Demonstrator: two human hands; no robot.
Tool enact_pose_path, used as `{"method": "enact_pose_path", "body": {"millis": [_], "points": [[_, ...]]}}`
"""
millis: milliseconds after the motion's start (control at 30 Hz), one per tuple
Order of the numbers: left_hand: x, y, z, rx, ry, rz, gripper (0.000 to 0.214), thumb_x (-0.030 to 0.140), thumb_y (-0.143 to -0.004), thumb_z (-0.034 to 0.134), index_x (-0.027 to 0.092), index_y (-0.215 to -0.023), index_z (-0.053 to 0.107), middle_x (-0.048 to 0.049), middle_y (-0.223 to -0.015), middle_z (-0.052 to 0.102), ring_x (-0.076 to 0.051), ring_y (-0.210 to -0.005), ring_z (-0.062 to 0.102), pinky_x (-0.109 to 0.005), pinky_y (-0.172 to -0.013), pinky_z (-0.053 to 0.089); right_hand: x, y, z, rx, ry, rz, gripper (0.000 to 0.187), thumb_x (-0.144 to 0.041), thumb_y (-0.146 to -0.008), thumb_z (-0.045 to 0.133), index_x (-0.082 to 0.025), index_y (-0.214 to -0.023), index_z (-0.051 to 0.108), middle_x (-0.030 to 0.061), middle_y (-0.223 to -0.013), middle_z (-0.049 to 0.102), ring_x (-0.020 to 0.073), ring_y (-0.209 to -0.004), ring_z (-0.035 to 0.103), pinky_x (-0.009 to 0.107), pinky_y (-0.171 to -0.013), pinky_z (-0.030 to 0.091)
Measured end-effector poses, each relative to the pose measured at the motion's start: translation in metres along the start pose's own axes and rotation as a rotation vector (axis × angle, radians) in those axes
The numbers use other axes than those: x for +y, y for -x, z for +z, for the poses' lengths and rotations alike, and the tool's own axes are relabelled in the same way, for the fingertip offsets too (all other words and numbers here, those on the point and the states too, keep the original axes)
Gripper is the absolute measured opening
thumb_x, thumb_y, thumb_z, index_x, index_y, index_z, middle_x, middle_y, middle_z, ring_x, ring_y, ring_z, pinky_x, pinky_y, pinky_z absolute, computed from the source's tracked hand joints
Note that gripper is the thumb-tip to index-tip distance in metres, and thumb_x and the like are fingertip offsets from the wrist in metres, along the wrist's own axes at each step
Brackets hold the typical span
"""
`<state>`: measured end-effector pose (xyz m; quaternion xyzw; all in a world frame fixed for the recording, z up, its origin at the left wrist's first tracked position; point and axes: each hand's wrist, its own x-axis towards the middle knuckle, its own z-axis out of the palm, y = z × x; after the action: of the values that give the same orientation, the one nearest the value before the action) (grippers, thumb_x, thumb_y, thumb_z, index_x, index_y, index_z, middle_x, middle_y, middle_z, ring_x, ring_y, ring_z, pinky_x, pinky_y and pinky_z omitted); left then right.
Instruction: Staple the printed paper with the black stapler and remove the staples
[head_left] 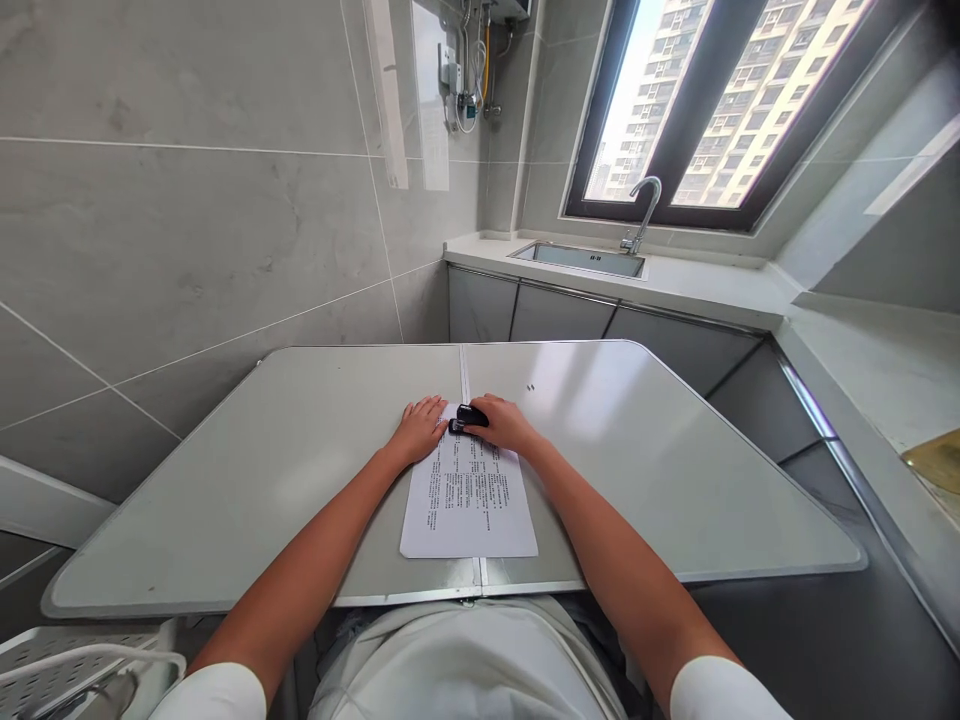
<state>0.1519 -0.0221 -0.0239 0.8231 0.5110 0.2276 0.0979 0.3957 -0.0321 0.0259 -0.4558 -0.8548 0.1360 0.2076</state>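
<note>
A printed sheet of paper lies on the folding table, its top end under my hands; whether there are several sheets I cannot tell. My right hand grips a small black stapler from the right, fingers wrapped around its rear. The stapler sits across the paper's top edge with its nose toward the left. Flat on the paper's top left corner rests my left hand, fingers stretched out, close beside the stapler. Small dark bits, perhaps staples, lie on the table beyond my right hand.
The pale table has a metal seam down its middle. Behind it stands a counter with a sink and a faucet under a window. A white perforated basket is at lower left. Tiled wall borders the left.
</note>
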Motion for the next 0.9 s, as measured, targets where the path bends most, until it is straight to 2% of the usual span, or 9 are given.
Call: {"method": "enact_pose_path", "body": {"millis": [100,167,333,467,567,633,733,900], "points": [[-0.002,0.001,-0.002,-0.005,-0.027,0.047,0.037,0.028,-0.101,0.050,0.025,-0.135,0.062,-0.0142,-0.145,0.057,-0.034,-0.137,0.050,-0.057,-0.118,0.031,0.009,-0.001,-0.006,0.110,0.040,0.109,0.025,-0.042,-0.094,0.070,-0.023,-0.107,0.060,0.0054,-0.095,0.064,0.0210,-0.085,0.057,0.029,-0.072,0.033],[-0.003,0.002,-0.006,0.015,-0.010,0.080,0.034,0.025,-0.098,0.052,0.025,-0.130,0.065,-0.0134,-0.133,0.060,-0.031,-0.124,0.057,-0.054,-0.113,0.038,0.020,-0.001,-0.010,0.194,0.085,0.184,0.019,-0.037,-0.096,0.068,-0.023,-0.106,0.059,0.0063,-0.096,0.065,0.0232,-0.091,0.057,0.031,-0.077,0.034],[-0.003,0.002,-0.017,0.061,0.046,0.145,0.026,0.018,-0.094,0.056,0.023,-0.115,0.070,-0.0115,-0.122,0.059,-0.029,-0.113,0.058,-0.050,-0.103,0.045,0.054,0.003,-0.017,0.317,0.177,0.366,0.009,-0.027,-0.097,0.063,-0.021,-0.103,0.058,0.0101,-0.102,0.067,0.0282,-0.104,0.056,0.037,-0.084,0.034],[-0.002,0.001,-0.024,0.107,0.209,0.152,0.027,0.013,-0.094,0.050,0.021,-0.107,0.072,-0.0103,-0.117,0.058,-0.024,-0.103,0.060,-0.043,-0.095,0.050,0.064,0.006,-0.020,0.245,0.173,0.385,0.007,-0.021,-0.093,0.064,-0.022,-0.098,0.058,0.0088,-0.100,0.068,0.0289,-0.107,0.055,0.037,-0.085,0.032],[-0.003,0.001,-0.028,0.145,0.375,0.083,0.028,0.014,-0.095,0.048,0.022,-0.103,0.074,-0.0085,-0.114,0.057,-0.019,-0.087,0.060,-0.036,-0.081,0.052,0.062,0.007,-0.024,0.150,0.140,0.326,0.008,-0.022,-0.091,0.066,-0.022,-0.093,0.058,0.0072,-0.092,0.066,0.0269,-0.099,0.057,0.036,-0.086,0.033],[-0.004,0.001,-0.030,0.178,0.438,0.041,0.027,0.017,-0.095,0.050,0.023,-0.101,0.075,-0.0074,-0.112,0.057,-0.018,-0.085,0.059,-0.034,-0.077,0.051,0.059,0.007,-0.026,0.121,0.135,0.297,0.008,-0.021,-0.090,0.066,-0.021,-0.094,0.059,0.0064,-0.088,0.064,0.0254,-0.093,0.058,0.035,-0.086,0.034],[-0.006,0.001,-0.032,0.199,0.497,0.018,0.023,0.021,-0.095,0.053,0.023,-0.099,0.076,-0.0069,-0.111,0.057,-0.019,-0.092,0.060,-0.034,-0.079,0.051,0.058,0.008,-0.029,0.107,0.138,0.286,0.010,-0.019,-0.089,0.065,-0.022,-0.098,0.062,0.0055,-0.088,0.063,0.0233,-0.088,0.058,0.034,-0.085,0.035],[-0.006,0.001,-0.034,0.170,0.527,-0.004,0.022,0.025,-0.095,0.054,0.022,-0.099,0.076,-0.0070,-0.111,0.060,-0.021,-0.097,0.062,-0.035,-0.085,0.051,0.056,0.010,-0.028,0.068,0.079,0.186,0.017,-0.018,-0.086,0.065,-0.023,-0.102,0.068,0.0047,-0.093,0.065,0.0211,-0.085,0.058,0.030,-0.082,0.037]]}}
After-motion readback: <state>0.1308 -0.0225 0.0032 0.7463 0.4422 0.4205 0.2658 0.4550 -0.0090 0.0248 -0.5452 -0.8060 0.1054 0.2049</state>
